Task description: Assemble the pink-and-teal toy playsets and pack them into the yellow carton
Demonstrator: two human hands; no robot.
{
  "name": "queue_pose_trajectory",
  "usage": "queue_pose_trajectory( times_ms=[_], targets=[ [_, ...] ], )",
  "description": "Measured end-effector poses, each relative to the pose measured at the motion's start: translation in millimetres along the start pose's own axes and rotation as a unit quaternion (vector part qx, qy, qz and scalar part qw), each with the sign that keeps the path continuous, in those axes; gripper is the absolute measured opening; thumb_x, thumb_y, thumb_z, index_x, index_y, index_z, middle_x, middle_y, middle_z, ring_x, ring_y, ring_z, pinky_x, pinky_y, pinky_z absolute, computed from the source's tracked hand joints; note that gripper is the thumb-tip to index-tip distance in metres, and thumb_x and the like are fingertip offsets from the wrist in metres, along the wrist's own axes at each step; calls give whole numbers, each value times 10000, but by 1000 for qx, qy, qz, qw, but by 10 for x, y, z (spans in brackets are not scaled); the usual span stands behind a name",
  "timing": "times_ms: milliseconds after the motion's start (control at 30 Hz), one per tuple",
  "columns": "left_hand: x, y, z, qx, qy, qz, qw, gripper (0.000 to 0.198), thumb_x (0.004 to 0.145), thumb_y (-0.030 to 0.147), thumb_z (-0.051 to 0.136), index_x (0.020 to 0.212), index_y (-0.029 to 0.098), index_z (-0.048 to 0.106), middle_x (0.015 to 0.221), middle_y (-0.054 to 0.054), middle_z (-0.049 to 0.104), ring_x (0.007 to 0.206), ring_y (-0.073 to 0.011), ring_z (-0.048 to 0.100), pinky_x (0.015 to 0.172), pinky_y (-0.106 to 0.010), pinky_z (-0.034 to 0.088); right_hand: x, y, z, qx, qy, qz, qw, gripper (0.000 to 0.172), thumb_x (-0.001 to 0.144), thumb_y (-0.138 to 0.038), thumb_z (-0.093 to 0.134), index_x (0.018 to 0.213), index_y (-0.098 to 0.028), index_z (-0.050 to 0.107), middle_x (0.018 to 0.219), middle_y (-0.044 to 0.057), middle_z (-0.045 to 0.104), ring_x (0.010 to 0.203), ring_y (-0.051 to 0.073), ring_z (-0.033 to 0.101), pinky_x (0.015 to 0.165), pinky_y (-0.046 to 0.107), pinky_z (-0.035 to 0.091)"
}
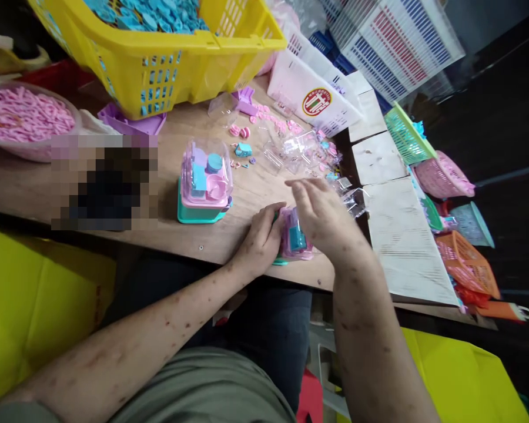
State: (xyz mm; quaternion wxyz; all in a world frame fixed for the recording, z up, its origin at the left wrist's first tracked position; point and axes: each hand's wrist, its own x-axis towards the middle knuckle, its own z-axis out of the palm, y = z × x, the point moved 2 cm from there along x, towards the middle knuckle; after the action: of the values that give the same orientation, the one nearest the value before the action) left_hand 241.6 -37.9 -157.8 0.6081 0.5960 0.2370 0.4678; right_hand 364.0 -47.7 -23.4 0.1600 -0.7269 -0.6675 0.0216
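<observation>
A small toy box [297,239] with a clear lid, pink inside and a blue piece showing, sits on the table in front of me. My left hand [261,238] grips its left side, fingers curved along it. Over the box's right side is my right hand [320,214], fingers stretched out and covering part of it; whether the palm touches the lid I cannot tell. To the left stands a similar toy box [205,182] with a teal base, holding pink and blue pieces under a clear cover.
Behind stands a yellow basket [203,70] of blue pieces, beside a white basket [312,94]. Small pink parts [282,124] and clear plastic covers [300,144] lie scattered. A bowl of pink pieces [24,114] is at far left. White cardboard [401,235] borders the right side.
</observation>
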Motion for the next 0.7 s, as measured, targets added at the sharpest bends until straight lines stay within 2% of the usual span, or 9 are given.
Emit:
queue_pose_trajectory(
  times_ms=[67, 133, 333, 467, 533, 600, 633, 667, 700],
  targets=[
    [-10, 14, 9, 18, 0, 14, 1000, 378, 1221, 435, 409, 1498, 232, 567, 1528, -158, 688, 1472, -280, 625, 1322, -502, 450, -4, 101, 109, 57, -45, 41, 996, 599, 1197, -560, 344, 1299, -214, 823, 1367, 135, 817, 1358, 326, 720, 1266, 561, 511],
    [-10, 31, 13, 28, -1, 27, 999, 373, 1228, 437, 392, 1499, 242, 558, 1529, -148, 694, 1465, -276, 634, 1316, -500, 462, -31, 183, 152, 115, -57, 72, 989, 555, 1177, -574, 403, 1306, -230, 819, 1399, 107, 819, 1338, 310, 741, 1262, 555, 519],
    [7, 69, 12, 17, 0, 24, 1000, 334, 1233, 403, 404, 1489, 265, 567, 1534, -124, 701, 1465, -268, 645, 1309, -501, 492, -55, 215, 162, 192, -16, 109, 975, 511, 1056, -643, 605, 1186, -217, 855, 1289, 120, 859, 1252, 322, 786, 1127, 509, 616],
    [-24, 104, 48, 14, 21, -2, 1000, 340, 1216, 401, 436, 1485, 254, 584, 1524, -133, 708, 1460, -278, 656, 1308, -495, 507, -84, 323, 187, 299, 43, 201, 932, 557, 931, -731, 763, 1152, -227, 848, 1267, 155, 853, 1144, 366, 827, 959, 512, 686],
    [-23, 109, 48, 25, 20, -14, 999, 356, 1204, 427, 450, 1470, 245, 600, 1490, -148, 720, 1440, -291, 664, 1291, -498, 523, -191, 417, 193, 358, 98, 244, 896, 577, 928, -759, 778, 1220, -263, 823, 1381, 171, 815, 1223, 403, 810, 1008, 575, 677],
    [6, 100, -5, 32, 11, -29, 999, 378, 1182, 449, 482, 1457, 225, 612, 1484, -171, 717, 1442, -309, 659, 1296, -519, 517, -401, 508, 214, 380, 161, 270, 870, 588, 973, -793, 721, 1340, -339, 790, 1545, 166, 735, 1396, 426, 731, 1172, 647, 597],
    [31, 90, -59, 28, 9, -42, 999, 388, 1168, 452, 504, 1452, 213, 616, 1502, -184, 707, 1455, -315, 651, 1304, -530, 508, -539, 543, 245, 379, 173, 282, 864, 615, 959, -811, 736, 1404, -388, 767, 1605, 154, 696, 1474, 435, 675, 1243, 666, 541],
    [60, 78, -133, 20, 11, -59, 998, 396, 1154, 448, 523, 1452, 204, 617, 1535, -194, 689, 1481, -318, 637, 1316, -537, 495, -683, 563, 288, 370, 175, 279, 868, 724, 888, -828, 795, 1494, -441, 716, 1619, 157, 681, 1511, 463, 636, 1238, 689, 543],
    [92, 67, -224, 8, 18, -74, 997, 402, 1140, 441, 539, 1450, 197, 618, 1560, -198, 674, 1501, -317, 627, 1324, -537, 486, -819, 563, 342, 347, 167, 255, 887, 895, 837, -821, 836, 1628, -471, 610, 1652, 158, 650, 1555, 486, 584, 1214, 712, 563]
  ],
)
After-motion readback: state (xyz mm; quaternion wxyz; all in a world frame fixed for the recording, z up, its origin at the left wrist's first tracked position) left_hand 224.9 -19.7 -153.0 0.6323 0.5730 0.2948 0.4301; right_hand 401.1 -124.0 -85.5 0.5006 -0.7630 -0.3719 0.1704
